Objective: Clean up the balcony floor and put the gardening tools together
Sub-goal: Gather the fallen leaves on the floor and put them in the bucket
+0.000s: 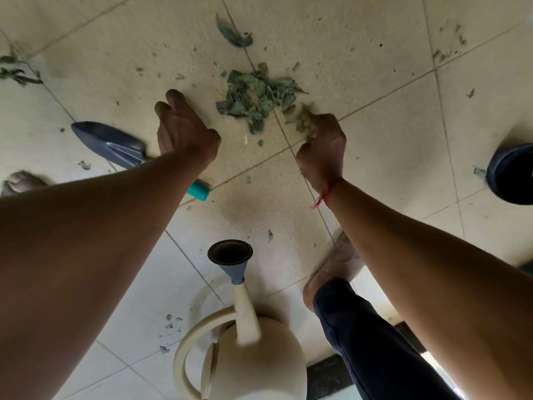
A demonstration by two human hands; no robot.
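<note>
Your left hand (184,131) reaches out over the tiled floor (375,82), its fingers (173,102) fairly straight and close together, holding nothing. The view is too blurred to say whether the fingertips touch the tile. The leaf pile (256,96) lies to the right of that hand, near it but apart, heaped over a grout line.

Your right hand (323,148) sits at the pile's near right edge. Its fingers are curled in, gripping a tuft of leaves (302,122) that still touches the pile's fringe. A red thread (326,192) circles that wrist.

The trowel (115,145) lies flat on the floor just left of your left hand. Its dark blade points away to the left, its shaft passes under your left forearm, and its teal handle end shows on the near side. No fingers are on it.

The cream watering can (245,356) stands close to you between your arms, its grey-blue rose pointing towards the pile. Your bare foot (331,269) rests just to the right of the can. A dark pot (510,174) is cut off by the right edge of the view. Loose leaf scraps (233,33) are strewn over the far tiles.
</note>
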